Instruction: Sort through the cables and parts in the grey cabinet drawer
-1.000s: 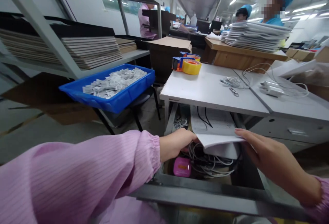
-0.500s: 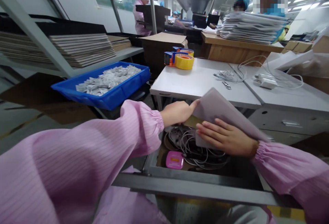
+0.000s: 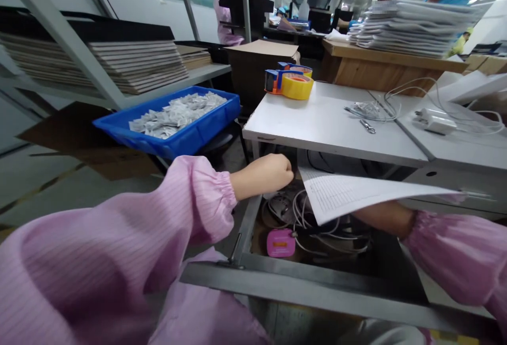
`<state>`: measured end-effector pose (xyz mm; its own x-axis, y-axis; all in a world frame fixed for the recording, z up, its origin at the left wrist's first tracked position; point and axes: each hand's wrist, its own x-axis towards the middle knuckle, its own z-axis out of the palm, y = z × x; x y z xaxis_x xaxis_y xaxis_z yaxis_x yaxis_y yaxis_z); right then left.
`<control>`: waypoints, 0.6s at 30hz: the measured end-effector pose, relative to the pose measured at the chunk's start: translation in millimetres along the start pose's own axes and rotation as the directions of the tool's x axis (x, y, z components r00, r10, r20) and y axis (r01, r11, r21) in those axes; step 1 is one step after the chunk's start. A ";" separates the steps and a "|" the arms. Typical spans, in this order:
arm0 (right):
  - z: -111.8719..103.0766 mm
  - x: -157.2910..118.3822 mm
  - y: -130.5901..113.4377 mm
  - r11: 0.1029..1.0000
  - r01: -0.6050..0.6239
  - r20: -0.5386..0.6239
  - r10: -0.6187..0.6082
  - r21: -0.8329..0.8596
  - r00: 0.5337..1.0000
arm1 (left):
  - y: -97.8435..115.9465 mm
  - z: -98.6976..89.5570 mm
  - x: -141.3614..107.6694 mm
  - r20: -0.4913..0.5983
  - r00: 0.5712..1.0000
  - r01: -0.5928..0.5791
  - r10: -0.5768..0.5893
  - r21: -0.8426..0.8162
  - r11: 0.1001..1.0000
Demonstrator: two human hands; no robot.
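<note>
The left hand (image 3: 268, 172) curls fistlike beside white printed paper (image 3: 336, 193), probably propped above looped white cables (image 3: 302, 215) by the right hand (image 3: 374, 215), whose hidden fingers I can't judge.

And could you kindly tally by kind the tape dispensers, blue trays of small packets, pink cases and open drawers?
Tape dispensers: 2
Blue tray of small packets: 1
Pink case: 1
Open drawer: 1
Total: 5

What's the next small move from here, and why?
Probably raise the printed sheet slightly with the right hand: that hand reaches beneath it, and the sheet overhangs the tangled cables, hiding part of the open drawer.
</note>
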<state>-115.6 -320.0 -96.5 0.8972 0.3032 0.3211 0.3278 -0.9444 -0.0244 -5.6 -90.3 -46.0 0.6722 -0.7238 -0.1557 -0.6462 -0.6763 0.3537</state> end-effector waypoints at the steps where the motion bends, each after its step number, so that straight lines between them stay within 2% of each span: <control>1: -5.1 3.3 1.5 1.000 0.009 0.023 -0.009 -0.015 1.000 | 0.3 3.2 -4.2 0.023 1.000 -0.022 0.020 0.086 0.996; 3: -15.2 11.2 3.8 1.000 0.013 0.081 -0.012 -0.010 0.997 | 1.2 12.5 -9.9 0.078 0.991 -0.127 0.111 0.231 0.965; 6: -26.9 22.7 7.5 1.000 0.001 0.169 -0.004 0.020 0.986 | 0.5 27.9 -8.2 0.077 0.963 -0.270 0.259 0.282 0.921; 9: -32.6 29.2 11.1 0.999 -0.028 0.180 0.019 0.046 0.983 | -2.2 38.2 1.5 0.059 0.945 -0.325 0.322 0.304 0.896; 15: -39.7 35.3 13.9 0.999 -0.040 0.171 0.043 -0.025 0.984 | -4.6 49.8 11.5 0.149 0.920 -0.392 0.363 0.391 0.833; 17: -42.5 38.0 14.2 0.999 -0.031 0.175 0.037 -0.036 0.984 | -5.2 53.2 14.5 0.141 0.895 -0.443 0.424 0.410 0.797; 18: -43.7 39.3 14.3 0.999 -0.034 0.183 0.041 -0.043 0.982 | -5.1 54.4 16.9 0.136 0.868 -0.487 0.477 0.422 0.765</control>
<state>-88.5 -327.1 -42.9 0.9489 0.2822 0.1410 0.2843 -0.9587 0.0051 -10.6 -106.5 -100.6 0.2262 -0.9698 -0.0916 -0.9739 -0.2231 -0.0427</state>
